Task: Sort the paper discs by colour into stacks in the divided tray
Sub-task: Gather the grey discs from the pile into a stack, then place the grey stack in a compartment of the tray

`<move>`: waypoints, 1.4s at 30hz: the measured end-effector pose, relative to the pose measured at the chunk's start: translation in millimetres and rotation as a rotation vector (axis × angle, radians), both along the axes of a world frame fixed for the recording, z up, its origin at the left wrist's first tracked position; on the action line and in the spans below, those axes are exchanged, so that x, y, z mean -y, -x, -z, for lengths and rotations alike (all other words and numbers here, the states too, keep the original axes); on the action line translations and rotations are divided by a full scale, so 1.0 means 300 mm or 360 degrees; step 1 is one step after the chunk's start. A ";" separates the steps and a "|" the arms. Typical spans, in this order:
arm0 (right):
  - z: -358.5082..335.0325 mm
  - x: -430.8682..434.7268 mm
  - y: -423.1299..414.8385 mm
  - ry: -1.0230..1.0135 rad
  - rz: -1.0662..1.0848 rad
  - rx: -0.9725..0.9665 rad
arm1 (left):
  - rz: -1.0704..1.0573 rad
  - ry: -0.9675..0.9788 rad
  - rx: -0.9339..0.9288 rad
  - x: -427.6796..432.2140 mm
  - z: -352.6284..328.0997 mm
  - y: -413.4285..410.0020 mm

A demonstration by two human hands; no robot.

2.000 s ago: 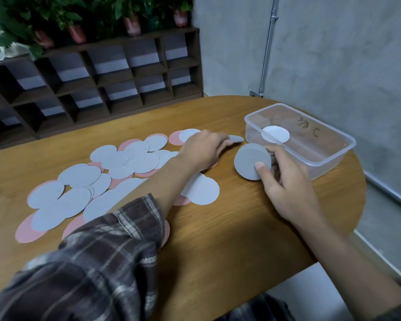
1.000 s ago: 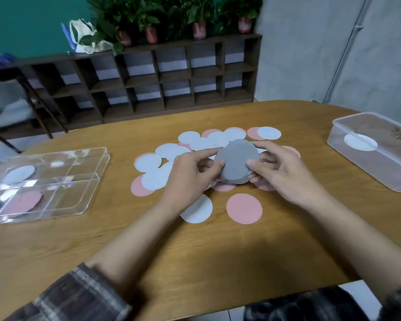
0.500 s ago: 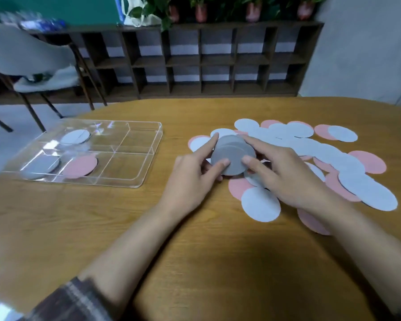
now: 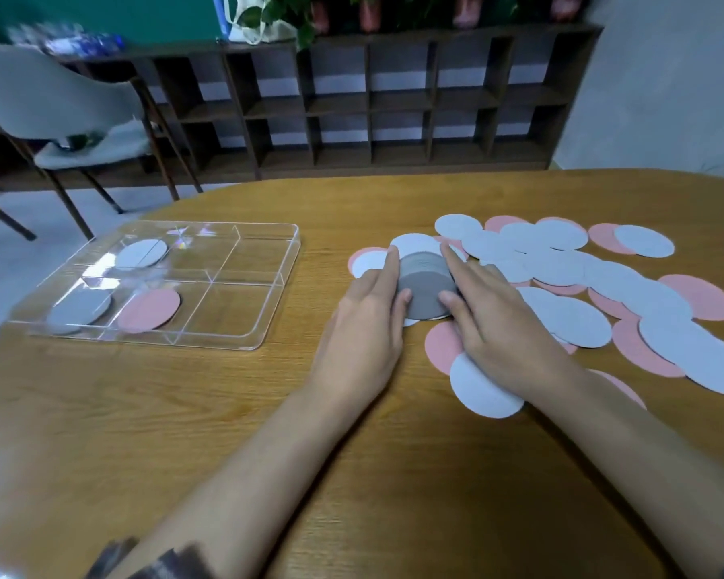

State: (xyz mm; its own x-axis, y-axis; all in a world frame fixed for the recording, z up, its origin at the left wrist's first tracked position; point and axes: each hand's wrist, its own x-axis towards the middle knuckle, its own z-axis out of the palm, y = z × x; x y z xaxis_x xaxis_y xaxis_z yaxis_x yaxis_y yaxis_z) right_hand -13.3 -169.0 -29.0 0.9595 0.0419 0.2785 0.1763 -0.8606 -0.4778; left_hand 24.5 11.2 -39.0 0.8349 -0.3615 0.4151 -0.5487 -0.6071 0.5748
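Wooden table; left grip and right grip both pinch the grey disc stack

On the table the divided tray is lying at the left with three discs inside, the loose discs are lying at the right, and at their left edge the left hand and right hand are holding a stack of discs.
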 end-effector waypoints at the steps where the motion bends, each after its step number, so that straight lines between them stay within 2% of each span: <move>1: 0.000 0.001 0.002 -0.0039 0.0001 0.0023 | -0.0003 -0.0008 0.0001 -0.003 0.001 0.000; 7: -0.002 0.015 0.037 -0.0324 0.0041 0.0018 | 0.0058 0.0167 0.0038 -0.030 -0.008 0.011; 12: -0.025 0.015 0.077 -0.0387 0.0044 0.0156 | 0.0113 0.0445 -0.0133 -0.059 -0.034 0.037; 18: -0.048 -0.047 0.139 -0.0463 -0.0058 0.0180 | 0.0127 0.0420 0.0023 -0.147 -0.047 0.103; 22: -0.068 -0.132 0.162 -0.0658 -0.0110 0.0159 | 0.0105 0.0386 -0.0016 -0.251 -0.075 0.135; 26: -0.106 -0.254 0.145 -0.0700 -0.0206 0.0143 | 0.0084 0.0360 -0.0006 -0.399 -0.118 0.136; 37: -0.220 -0.677 -0.115 -0.0696 -0.0447 -0.0037 | -0.0203 0.0459 -0.0189 -0.843 -0.225 0.022; 42: -0.228 -0.881 -0.258 -0.0618 -0.0467 -0.0087 | -0.0375 0.0379 -0.0224 -1.049 -0.235 -0.048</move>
State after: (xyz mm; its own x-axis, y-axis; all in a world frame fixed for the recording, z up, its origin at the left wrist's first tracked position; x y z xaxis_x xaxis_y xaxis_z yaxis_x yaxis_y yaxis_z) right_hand 64.2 95.2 39.4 0.9365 0.2156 0.2765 0.3501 -0.5348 -0.7690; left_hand 38.8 325.8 31.4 0.9387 -0.0591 0.3397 -0.3150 -0.5475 0.7752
